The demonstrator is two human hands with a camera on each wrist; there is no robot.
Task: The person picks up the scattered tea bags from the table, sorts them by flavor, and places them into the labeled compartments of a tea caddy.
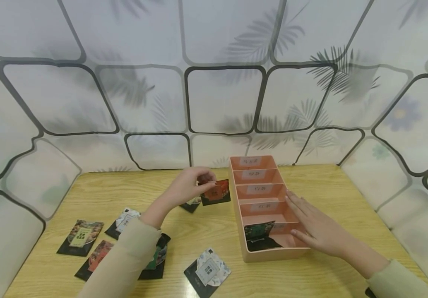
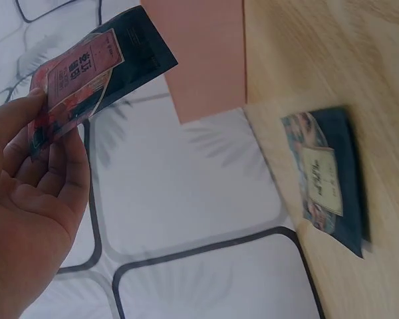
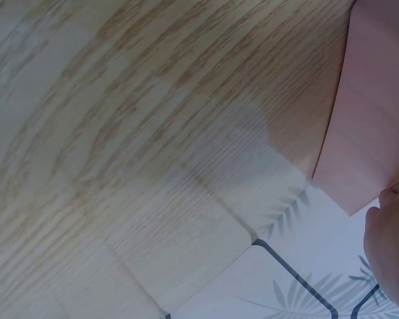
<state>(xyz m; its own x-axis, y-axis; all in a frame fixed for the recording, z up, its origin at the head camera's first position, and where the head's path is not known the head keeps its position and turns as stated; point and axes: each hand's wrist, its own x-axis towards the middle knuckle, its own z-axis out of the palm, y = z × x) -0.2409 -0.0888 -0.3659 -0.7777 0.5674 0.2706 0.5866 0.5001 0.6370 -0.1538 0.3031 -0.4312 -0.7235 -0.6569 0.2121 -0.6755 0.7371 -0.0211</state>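
Observation:
My left hand pinches a red and black sachet by its edge, thumb on its printed face. In the head view the sachet hangs just left of a pink divided box. The left wrist view shows the same red sachet held up beside the box's pink wall. My right hand rests on the box's right rim with its fingers extended. In the box's nearest compartment lie a green and black sachet and a black one. The other compartments carry white labels on their dividers.
Flat on the wooden table lie a white and black sachet, a yellow-labelled sachet, a red-labelled sachet and several others. One with a cream label lies beneath the left hand. A patterned curtain borders the table's back.

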